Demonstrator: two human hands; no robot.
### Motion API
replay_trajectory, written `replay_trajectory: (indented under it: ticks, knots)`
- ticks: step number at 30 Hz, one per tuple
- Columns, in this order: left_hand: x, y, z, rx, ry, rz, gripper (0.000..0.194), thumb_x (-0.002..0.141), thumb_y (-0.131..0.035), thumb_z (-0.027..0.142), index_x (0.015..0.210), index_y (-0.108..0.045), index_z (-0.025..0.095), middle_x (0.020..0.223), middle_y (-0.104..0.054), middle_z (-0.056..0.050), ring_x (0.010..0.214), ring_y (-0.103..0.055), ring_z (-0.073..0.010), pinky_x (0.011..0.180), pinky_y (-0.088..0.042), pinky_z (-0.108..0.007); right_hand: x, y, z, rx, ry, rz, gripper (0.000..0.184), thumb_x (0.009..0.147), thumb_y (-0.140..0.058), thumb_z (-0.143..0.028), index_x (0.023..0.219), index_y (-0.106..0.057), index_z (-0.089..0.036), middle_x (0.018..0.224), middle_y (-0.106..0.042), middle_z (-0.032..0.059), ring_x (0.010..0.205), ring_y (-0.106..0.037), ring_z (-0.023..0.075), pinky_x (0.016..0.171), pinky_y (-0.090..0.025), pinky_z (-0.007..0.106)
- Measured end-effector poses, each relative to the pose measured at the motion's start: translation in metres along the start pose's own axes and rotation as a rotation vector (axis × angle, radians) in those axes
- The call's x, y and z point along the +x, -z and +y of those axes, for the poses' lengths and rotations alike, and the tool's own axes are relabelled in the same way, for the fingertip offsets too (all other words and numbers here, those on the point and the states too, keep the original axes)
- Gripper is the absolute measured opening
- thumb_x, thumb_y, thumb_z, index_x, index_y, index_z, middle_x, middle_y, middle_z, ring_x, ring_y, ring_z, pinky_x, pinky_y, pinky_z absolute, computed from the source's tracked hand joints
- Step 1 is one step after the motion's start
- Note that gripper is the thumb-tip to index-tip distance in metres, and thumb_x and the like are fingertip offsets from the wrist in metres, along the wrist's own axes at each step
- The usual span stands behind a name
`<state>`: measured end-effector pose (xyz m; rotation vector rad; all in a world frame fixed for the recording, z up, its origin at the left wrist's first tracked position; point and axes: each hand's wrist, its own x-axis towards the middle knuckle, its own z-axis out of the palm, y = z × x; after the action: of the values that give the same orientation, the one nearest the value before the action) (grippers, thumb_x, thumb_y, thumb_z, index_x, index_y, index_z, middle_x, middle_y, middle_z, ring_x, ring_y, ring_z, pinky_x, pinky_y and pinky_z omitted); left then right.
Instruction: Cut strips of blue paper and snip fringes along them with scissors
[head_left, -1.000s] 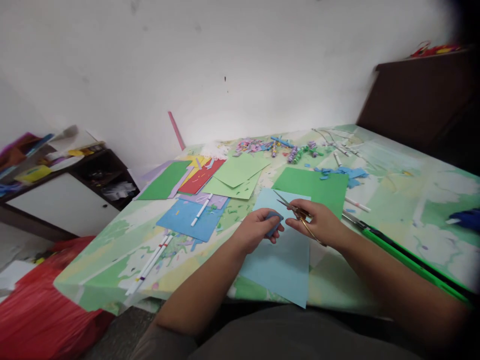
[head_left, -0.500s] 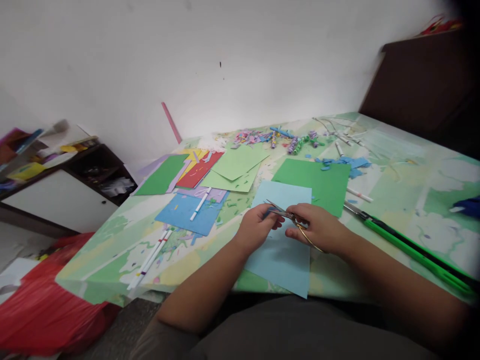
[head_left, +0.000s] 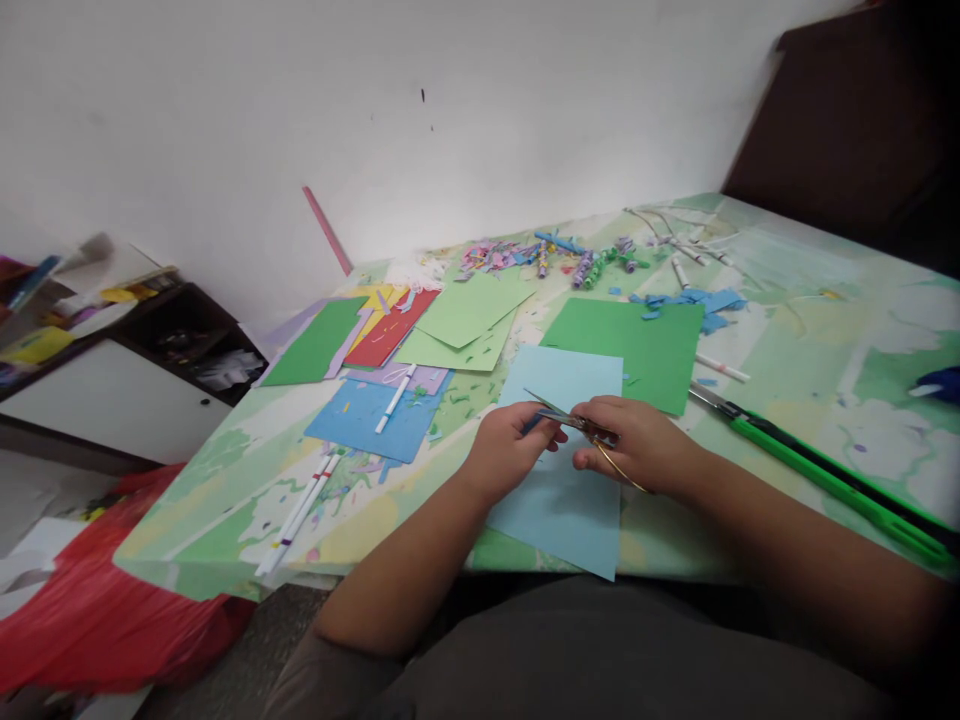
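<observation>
My right hand [head_left: 630,442] grips a pair of scissors [head_left: 576,421] with gold-coloured handles. Their blades are parted and point left, toward my left hand. Pinched in my left hand [head_left: 504,448] is a small blue piece of paper [head_left: 531,424], mostly covered by the fingers and the blades. Both hands are above a light blue paper sheet [head_left: 574,520] near the table's front edge. Partly under that sheet's right side lies a green sheet [head_left: 622,335], with blue paper scraps [head_left: 701,305] at its far right corner.
A large green utility knife [head_left: 825,470] lies to the right. White pens [head_left: 304,510], a blue sheet [head_left: 375,418], light green sheets [head_left: 472,315] and a red sheet [head_left: 390,333] are on the left. Rolled, paper-wrapped sticks [head_left: 583,268] and paper cuttings [head_left: 499,257] lie by the wall.
The camera view has tilted a little, so the table's far side appears higher. The scissor blades look slightly wider apart. Both hands keep their hold over the light blue sheet.
</observation>
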<state>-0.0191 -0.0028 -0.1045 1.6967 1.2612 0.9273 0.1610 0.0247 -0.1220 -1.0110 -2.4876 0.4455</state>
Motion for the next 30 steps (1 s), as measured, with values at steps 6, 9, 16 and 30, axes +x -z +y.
replay_trajectory:
  ticks: [6, 9, 16, 30]
  knots:
    - [0.0000, 0.0027, 0.0000, 0.008, -0.008, -0.027, 0.020, 0.077, -0.048, 0.026, 0.066, -0.060, 0.014, 0.063, -0.063, -0.002, 0.058, -0.057, -0.0097, 0.061, -0.046, -0.023, -0.0021, -0.0003, 0.0005, -0.082, 0.024, 0.035, 0.047, 0.073, -0.046, -0.062, 0.085, -0.058, -0.018, 0.065, -0.053, 0.0034, 0.060, -0.048, 0.0157, 0.053, -0.033, 0.024]
    - [0.0002, 0.0035, 0.0011, -0.028, -0.007, -0.045, 0.018, 0.076, -0.049, 0.023, 0.064, -0.060, 0.014, 0.062, -0.062, -0.001, 0.055, -0.056, -0.0084, 0.059, -0.045, -0.022, -0.0028, 0.0003, 0.0016, -0.129, 0.032, 0.067, 0.052, 0.071, -0.044, -0.066, 0.084, -0.058, -0.018, 0.067, -0.054, 0.0045, 0.061, -0.049, 0.0162, 0.054, -0.033, 0.024]
    - [-0.0003, 0.0021, 0.0005, -0.156, 0.029, -0.058, 0.018, 0.075, -0.052, 0.027, 0.066, -0.059, 0.013, 0.059, -0.060, -0.001, 0.052, -0.054, -0.0079, 0.056, -0.046, -0.022, -0.0028, 0.0018, 0.0039, -0.165, 0.043, 0.105, 0.059, 0.067, -0.040, -0.072, 0.079, -0.059, -0.018, 0.061, -0.054, 0.0044, 0.056, -0.048, 0.0153, 0.051, -0.031, 0.023]
    - [0.0027, 0.0026, 0.0027, -0.317, 0.055, -0.021, 0.014, 0.074, -0.051, 0.024, 0.067, -0.055, 0.013, 0.056, -0.056, 0.001, 0.046, -0.051, -0.0067, 0.049, -0.043, -0.021, -0.0022, 0.0064, 0.0026, -0.075, 0.008, 0.058, 0.049, 0.070, -0.053, -0.059, 0.094, -0.056, -0.017, 0.080, -0.059, 0.0080, 0.073, -0.053, 0.0204, 0.062, -0.039, 0.028]
